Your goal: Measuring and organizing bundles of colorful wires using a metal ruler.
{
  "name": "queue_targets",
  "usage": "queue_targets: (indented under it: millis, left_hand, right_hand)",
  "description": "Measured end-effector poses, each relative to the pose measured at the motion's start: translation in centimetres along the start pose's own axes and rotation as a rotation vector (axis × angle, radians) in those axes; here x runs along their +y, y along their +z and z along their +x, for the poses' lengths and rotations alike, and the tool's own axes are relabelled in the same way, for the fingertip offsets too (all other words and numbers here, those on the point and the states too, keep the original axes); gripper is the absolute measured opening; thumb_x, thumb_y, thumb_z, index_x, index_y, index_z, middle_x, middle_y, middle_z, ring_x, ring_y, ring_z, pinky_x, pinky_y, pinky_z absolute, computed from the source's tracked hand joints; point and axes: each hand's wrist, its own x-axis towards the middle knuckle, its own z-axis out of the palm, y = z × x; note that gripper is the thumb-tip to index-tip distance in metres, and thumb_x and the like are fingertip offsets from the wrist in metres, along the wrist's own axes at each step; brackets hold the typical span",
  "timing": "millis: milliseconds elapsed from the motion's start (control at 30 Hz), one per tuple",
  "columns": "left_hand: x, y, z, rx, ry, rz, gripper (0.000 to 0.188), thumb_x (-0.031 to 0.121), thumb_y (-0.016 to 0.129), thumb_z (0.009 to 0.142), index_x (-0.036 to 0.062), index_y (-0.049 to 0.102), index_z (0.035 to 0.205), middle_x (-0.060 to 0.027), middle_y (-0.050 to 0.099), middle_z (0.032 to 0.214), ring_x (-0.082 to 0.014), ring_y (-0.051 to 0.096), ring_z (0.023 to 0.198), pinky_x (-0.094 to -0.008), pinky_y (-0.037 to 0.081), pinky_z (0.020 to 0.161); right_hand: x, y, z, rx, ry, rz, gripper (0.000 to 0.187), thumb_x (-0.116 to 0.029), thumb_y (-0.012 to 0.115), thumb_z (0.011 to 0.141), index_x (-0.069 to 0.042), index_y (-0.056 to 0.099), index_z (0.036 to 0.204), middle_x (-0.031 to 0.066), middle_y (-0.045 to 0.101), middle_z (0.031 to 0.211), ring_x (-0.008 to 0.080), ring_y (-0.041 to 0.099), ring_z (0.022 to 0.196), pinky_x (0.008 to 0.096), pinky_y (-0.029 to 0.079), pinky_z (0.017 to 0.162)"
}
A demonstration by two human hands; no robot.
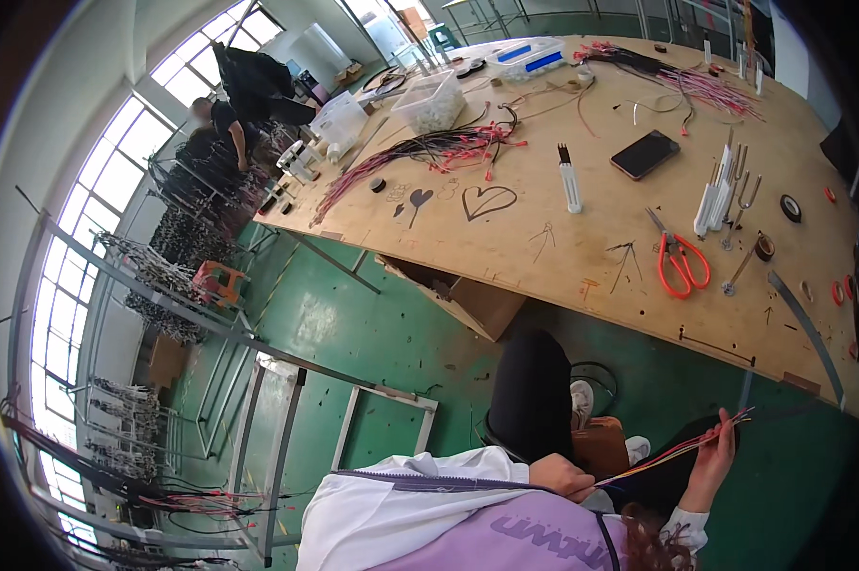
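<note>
A thin bundle of red, yellow and white wires (pixel 650 462) stretches between my two hands, low over my lap. My left hand (pixel 561 476) is closed around one end, close to my jacket. Farther right, my right hand (pixel 717 459) pinches the bundle near its other end, and loose tips stick out past the fingers. Both hands are below the table's near edge. On the wooden table (pixel 543 257) above them lie red-handled scissors (pixel 679 259), with a black phone (pixel 644 155) behind.
Upright metal prongs (pixel 729 285) and white holders (pixel 715 205) stand at the table's right, near tape rolls (pixel 790 207). Wire bundles (pixel 429 147) and plastic bins (pixel 429 100) lie farther back. A cardboard box (pixel 467 295) sits under the table. Metal racks (pixel 267 447) stand left; another person (pixel 227 128) is far off.
</note>
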Motion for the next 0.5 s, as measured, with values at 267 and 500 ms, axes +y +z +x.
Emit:
queue_targets:
  millis: [267, 500]
  left_hand:
    - [0.2, 0.0, -0.6, 0.053, 0.003, -0.016, 0.024, 0.014, 0.053, 0.079, 0.0054, 0.043, 0.059, -0.0089, 0.047, 0.051, -0.0269, 0.051, 0.046, -0.0373, 0.042, 0.042]
    - [-0.1, -0.1, -0.8, 0.033, 0.023, -0.036, 0.024, 0.015, 0.054, 0.079, 0.0056, 0.043, 0.060, -0.0087, 0.046, 0.051, -0.0272, 0.051, 0.046, -0.0380, 0.041, 0.042]
  right_hand:
    - [0.3, 0.0, 0.2, 0.009, 0.042, -0.039, 0.030, -0.020, 0.058, 0.085, -0.001, 0.056, 0.109, -0.0034, 0.053, 0.076, 0.0022, 0.046, 0.064, 0.0159, 0.036, 0.054]
    - [0.2, 1.3, -0.1, 0.006, 0.046, -0.053, 0.029, -0.020, 0.058, 0.085, -0.001, 0.057, 0.107, -0.0036, 0.053, 0.076, 0.0025, 0.046, 0.063, 0.0160, 0.036, 0.055]
